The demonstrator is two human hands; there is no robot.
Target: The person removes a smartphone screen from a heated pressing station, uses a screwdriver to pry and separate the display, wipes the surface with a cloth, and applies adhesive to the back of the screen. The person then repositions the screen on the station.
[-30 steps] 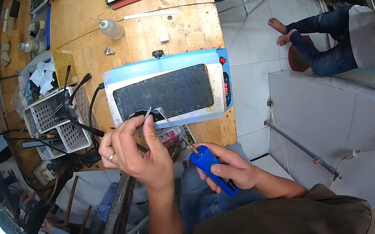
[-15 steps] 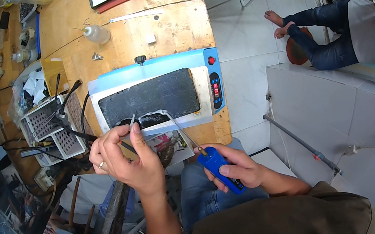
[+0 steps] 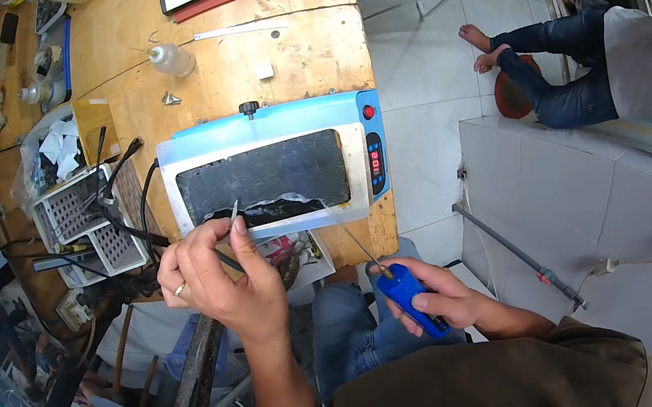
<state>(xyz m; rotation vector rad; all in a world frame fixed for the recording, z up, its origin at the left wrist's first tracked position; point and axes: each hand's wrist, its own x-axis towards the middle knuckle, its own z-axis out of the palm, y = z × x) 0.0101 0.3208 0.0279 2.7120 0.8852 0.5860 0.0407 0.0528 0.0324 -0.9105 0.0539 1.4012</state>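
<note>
A dark rectangular panel (image 3: pixel 268 170) lies on the white-bordered top of a blue heating plate (image 3: pixel 267 118). Along its near edge, a ragged pale strip of residue (image 3: pixel 273 201) borders a glossy black area. My left hand (image 3: pixel 222 283) pinches a slim, pale pointed tool (image 3: pixel 235 209) between thumb and forefinger, its tip over this edge; its exact kind is unclear. My right hand (image 3: pixel 443 296) grips a blue handheld power tool (image 3: pixel 413 301) with a long thin metal rod. The rod's far end reaches the panel's near right edge, by the end of the strip.
On the wooden bench (image 3: pixel 308 50) stand a squeeze bottle (image 3: pixel 172 60), a small white block (image 3: pixel 264 70) and a metal nozzle (image 3: pixel 170 98). White baskets (image 3: pixel 119 244) with cables and tools are at left. Other people sit at the right, one holding a dark object.
My right hand and the blue power tool have moved right and slightly nearer me. The rod's end has shifted right along the panel's edge, and the ragged strip now extends farther right.
</note>
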